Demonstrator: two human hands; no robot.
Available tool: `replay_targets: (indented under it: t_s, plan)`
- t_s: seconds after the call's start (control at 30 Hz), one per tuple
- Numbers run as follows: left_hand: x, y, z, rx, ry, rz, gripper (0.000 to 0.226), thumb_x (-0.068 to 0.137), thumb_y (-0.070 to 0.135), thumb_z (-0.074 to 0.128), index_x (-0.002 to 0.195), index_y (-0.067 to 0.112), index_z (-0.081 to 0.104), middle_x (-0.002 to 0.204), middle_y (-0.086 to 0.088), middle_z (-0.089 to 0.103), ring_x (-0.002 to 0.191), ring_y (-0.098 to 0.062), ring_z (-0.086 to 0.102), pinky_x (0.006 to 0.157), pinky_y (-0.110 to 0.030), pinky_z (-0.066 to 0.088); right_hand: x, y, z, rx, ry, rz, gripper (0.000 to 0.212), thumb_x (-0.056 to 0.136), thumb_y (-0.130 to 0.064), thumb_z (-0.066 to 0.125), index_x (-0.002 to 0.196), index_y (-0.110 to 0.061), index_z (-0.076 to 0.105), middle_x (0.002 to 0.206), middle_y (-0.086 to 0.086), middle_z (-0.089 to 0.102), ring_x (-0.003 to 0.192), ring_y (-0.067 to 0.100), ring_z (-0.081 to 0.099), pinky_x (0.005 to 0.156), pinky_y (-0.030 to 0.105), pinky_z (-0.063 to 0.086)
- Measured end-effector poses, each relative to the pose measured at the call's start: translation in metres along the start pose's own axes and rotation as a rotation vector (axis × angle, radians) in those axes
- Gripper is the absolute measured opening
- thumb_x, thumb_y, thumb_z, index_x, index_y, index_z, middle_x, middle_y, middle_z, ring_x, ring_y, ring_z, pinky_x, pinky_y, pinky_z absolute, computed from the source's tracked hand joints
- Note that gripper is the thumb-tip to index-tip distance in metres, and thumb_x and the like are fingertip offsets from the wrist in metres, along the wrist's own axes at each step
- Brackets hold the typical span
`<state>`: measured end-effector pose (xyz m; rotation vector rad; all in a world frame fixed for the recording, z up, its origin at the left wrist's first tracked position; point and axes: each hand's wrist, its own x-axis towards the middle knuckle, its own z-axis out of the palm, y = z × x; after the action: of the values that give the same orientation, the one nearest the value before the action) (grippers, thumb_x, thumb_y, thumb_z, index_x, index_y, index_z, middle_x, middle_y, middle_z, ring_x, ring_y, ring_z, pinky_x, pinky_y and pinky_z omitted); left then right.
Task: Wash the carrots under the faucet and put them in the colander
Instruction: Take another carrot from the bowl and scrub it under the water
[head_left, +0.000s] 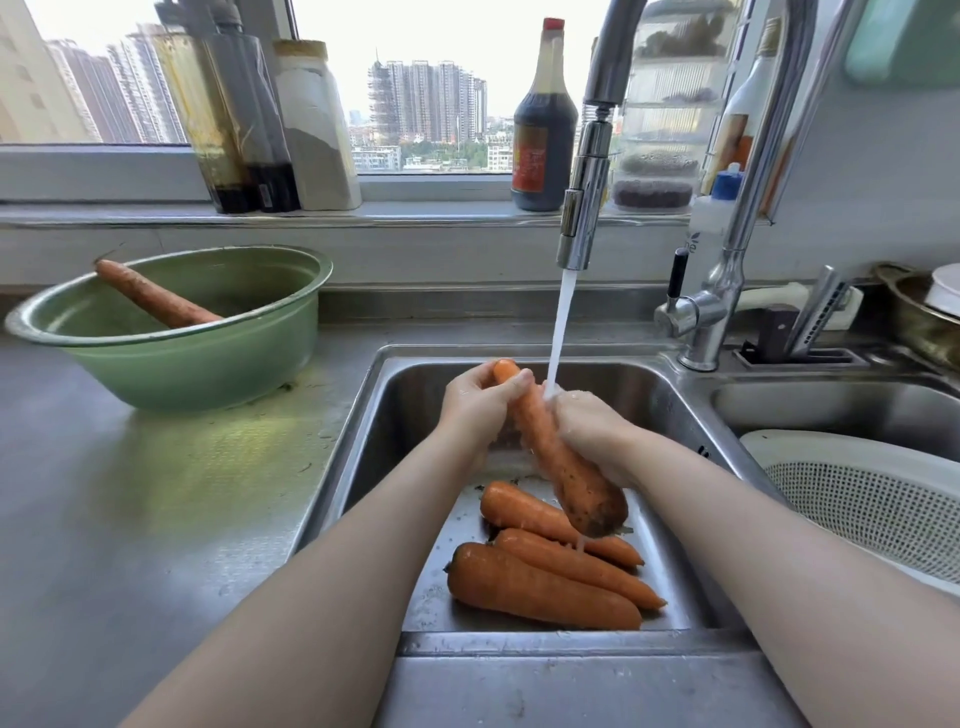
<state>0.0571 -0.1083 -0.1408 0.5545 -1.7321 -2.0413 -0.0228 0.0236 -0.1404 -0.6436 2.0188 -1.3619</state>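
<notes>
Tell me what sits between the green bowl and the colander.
The sink: the left hand and right hand hold a carrot under the stream, three carrots below. Head view.

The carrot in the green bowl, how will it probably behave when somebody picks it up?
The carrot probably stays stiff: it leans straight on the rim of the green bowl without sagging. Its skin looks dull and soiled, not wet, so it is likely not slippery. Round and tapered, it may roll along the rim if nudged.
</notes>
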Motion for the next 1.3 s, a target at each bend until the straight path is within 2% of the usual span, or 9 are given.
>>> replay_targets:
  t_s: [0.17, 0.23, 0.37, 0.43, 0.53, 0.67, 0.93, 1.2, 1.3]
  plan:
    - [-0.001, -0.002, -0.005, 0.062, 0.004, 0.014, 0.034, 0.095, 0.031, 0.075, 0.127, 0.023, 0.071, 0.117, -0.006, 0.073, 0.108, -0.026, 0.071, 0.090, -0.040, 0.062, -0.013, 0.004, -0.011, 0.127, -0.250, 0.018, 0.026, 0.109, -0.032, 0.054, 0.124, -0.017, 0.068, 0.115, 0.018, 0.073, 0.104, 0.033, 0.072, 0.092, 0.049, 0.060]
    - [-0.001, -0.002, -0.005, 0.068, -0.002, 0.023, 0.033, 0.095, 0.032, 0.075, 0.126, 0.022, 0.071, 0.116, -0.007, 0.074, 0.109, -0.027, 0.071, 0.092, -0.040, 0.061, -0.013, -0.001, -0.005, 0.105, -0.171, 0.002, 0.028, 0.111, -0.037, 0.048, 0.119, -0.018, 0.067, 0.107, 0.019, 0.072, 0.096, 0.033, 0.071, 0.089, 0.047, 0.061]
    - [-0.004, 0.000, -0.001, 0.021, -0.021, -0.001, 0.027, 0.095, 0.026, 0.075, 0.122, 0.022, 0.072, 0.109, -0.010, 0.077, 0.098, -0.026, 0.075, 0.073, -0.035, 0.063, -0.004, -0.006, 0.008, 0.003, 0.096, 0.024, 0.038, 0.113, -0.039, 0.037, 0.127, -0.014, 0.062, 0.095, 0.019, 0.073, 0.085, 0.034, 0.073, 0.083, 0.047, 0.064]
    - [-0.003, 0.000, 0.000, 0.013, -0.028, -0.013, 0.030, 0.095, 0.027, 0.076, 0.124, 0.025, 0.071, 0.111, -0.009, 0.076, 0.101, -0.028, 0.075, 0.079, -0.042, 0.064, -0.004, -0.004, 0.005, 0.018, 0.098, 0.046, 0.039, 0.112, -0.043, 0.040, 0.129, -0.015, 0.062, 0.099, 0.018, 0.075, 0.085, 0.031, 0.075, 0.077, 0.045, 0.065]
    - [-0.006, 0.002, 0.000, -0.020, -0.052, -0.037, 0.031, 0.095, 0.025, 0.075, 0.126, 0.026, 0.069, 0.115, -0.009, 0.075, 0.100, -0.030, 0.074, 0.069, -0.039, 0.064, -0.005, 0.004, -0.008, 0.159, -0.079, 0.127, 0.051, 0.110, -0.051, 0.041, 0.133, -0.010, 0.062, 0.112, 0.015, 0.078, 0.103, 0.031, 0.076, 0.093, 0.046, 0.061]
    - [-0.007, 0.002, -0.002, -0.039, -0.087, -0.038, 0.028, 0.099, 0.021, 0.069, 0.127, 0.024, 0.067, 0.119, -0.007, 0.074, 0.100, -0.027, 0.075, 0.070, -0.038, 0.064, -0.011, 0.007, -0.025, 0.196, -0.377, 0.120, 0.040, 0.109, -0.033, 0.050, 0.146, -0.018, 0.054, 0.126, 0.010, 0.074, 0.116, 0.025, 0.071, 0.099, 0.042, 0.056]
    - [-0.004, -0.002, -0.002, 0.046, -0.048, -0.001, 0.015, 0.097, 0.028, 0.072, 0.111, 0.023, 0.074, 0.106, -0.012, 0.077, 0.097, -0.032, 0.077, 0.082, -0.048, 0.064, -0.012, -0.006, -0.001, 0.029, -0.070, 0.074, 0.067, 0.105, -0.066, 0.037, 0.113, -0.007, 0.066, 0.082, 0.013, 0.074, 0.067, 0.023, 0.072, 0.060, 0.032, 0.059]
    - [-0.001, -0.002, -0.002, 0.070, 0.013, -0.009, 0.029, 0.098, 0.030, 0.071, 0.125, 0.023, 0.071, 0.115, -0.008, 0.073, 0.104, -0.029, 0.072, 0.090, -0.045, 0.063, -0.011, 0.003, -0.016, 0.133, -0.295, 0.058, 0.021, 0.107, -0.033, 0.057, 0.122, -0.022, 0.066, 0.112, 0.010, 0.073, 0.102, 0.026, 0.071, 0.090, 0.045, 0.059]
    - [0.000, -0.002, -0.001, 0.075, 0.021, 0.007, 0.028, 0.097, 0.030, 0.073, 0.124, 0.023, 0.072, 0.114, -0.007, 0.074, 0.107, -0.028, 0.071, 0.095, -0.046, 0.061, -0.015, -0.003, -0.005, 0.083, -0.164, 0.013, 0.031, 0.105, -0.047, 0.055, 0.112, -0.020, 0.069, 0.100, 0.012, 0.074, 0.084, 0.024, 0.073, 0.076, 0.039, 0.062]
